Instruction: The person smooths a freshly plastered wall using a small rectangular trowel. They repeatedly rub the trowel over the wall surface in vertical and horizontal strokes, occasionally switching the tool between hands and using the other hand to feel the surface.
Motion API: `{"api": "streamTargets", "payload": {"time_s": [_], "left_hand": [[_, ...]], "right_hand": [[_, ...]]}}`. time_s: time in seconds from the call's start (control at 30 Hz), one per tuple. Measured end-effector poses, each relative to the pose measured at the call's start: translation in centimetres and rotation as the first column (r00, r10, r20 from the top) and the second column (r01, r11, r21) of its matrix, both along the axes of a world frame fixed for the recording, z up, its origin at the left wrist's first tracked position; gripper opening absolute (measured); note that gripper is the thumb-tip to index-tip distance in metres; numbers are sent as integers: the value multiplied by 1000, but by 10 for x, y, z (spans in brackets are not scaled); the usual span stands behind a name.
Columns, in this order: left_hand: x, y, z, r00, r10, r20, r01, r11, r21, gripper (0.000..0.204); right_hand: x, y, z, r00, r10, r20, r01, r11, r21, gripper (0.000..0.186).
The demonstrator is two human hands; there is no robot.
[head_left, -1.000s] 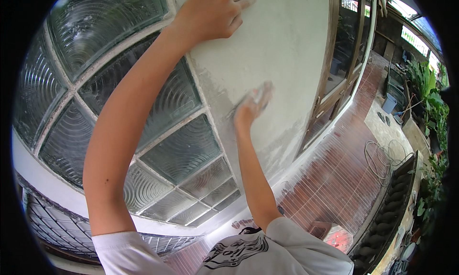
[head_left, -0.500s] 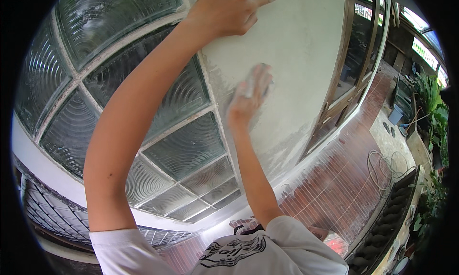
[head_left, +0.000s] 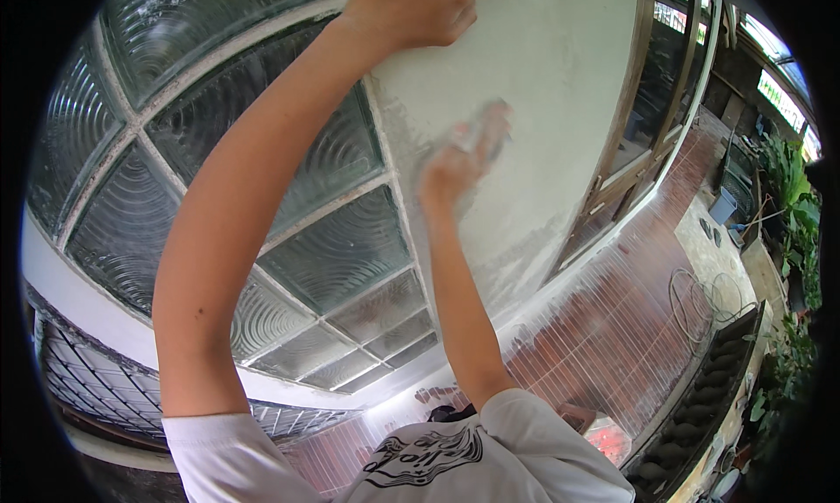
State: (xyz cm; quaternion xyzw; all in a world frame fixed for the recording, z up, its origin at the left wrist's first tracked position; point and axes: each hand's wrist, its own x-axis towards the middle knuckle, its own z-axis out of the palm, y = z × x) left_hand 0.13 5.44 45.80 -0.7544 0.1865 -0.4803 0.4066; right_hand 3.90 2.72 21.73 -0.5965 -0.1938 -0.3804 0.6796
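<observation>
Apparently rigid and fixed, the wall (head_left: 564, 83) stands beside the glass blocks (head_left: 337, 249); left hand (head_left: 424, 11) over it (cut off at top, one finger extended, rest unseen); right hand (head_left: 462, 160) lower, blurred, spread or pinching: cannot tell; wall probably chalky, no handhold, best met palm-flat

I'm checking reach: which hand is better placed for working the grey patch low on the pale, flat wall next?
Likely the right hand: it's lower and nearer the grey patch; the left hand is up at the picture's top edge.
</observation>
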Motion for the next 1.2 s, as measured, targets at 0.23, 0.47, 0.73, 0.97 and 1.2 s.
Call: {"api": "streamTargets", "payload": {"time_s": [0.23, 0.47, 0.73, 0.97, 1.2], "left_hand": [[-2, 1, 0, 1000, -20, 13, 21, 1000, -14, 59], [-1, 1, -4, 1000, -15, -4, 15, 1000, -27, 54], [-5, -3, 2, 1000, -10, 16, 11, 996, -93, 44], [-7, -4, 2, 1000, -4, 14, 5, 996, -88, 38], [-4, -3, 1, 1000, 20, 22, -19, 998, -61, 39]], "right_hand": [[-33, -11, -61, 986, 122, 114, -101, 980, -171, 60], [-4, -24, -80, 972, 76, -224, -88, 995, -43, 59], [-22, -2, 30, 875, 107, 472, 75, 934, -350, 57], [0, -31, -95, 993, 117, -22, -119, 986, -116, 62], [7, -17, -64, 994, 70, -79, -79, 990, -115, 62]]}}
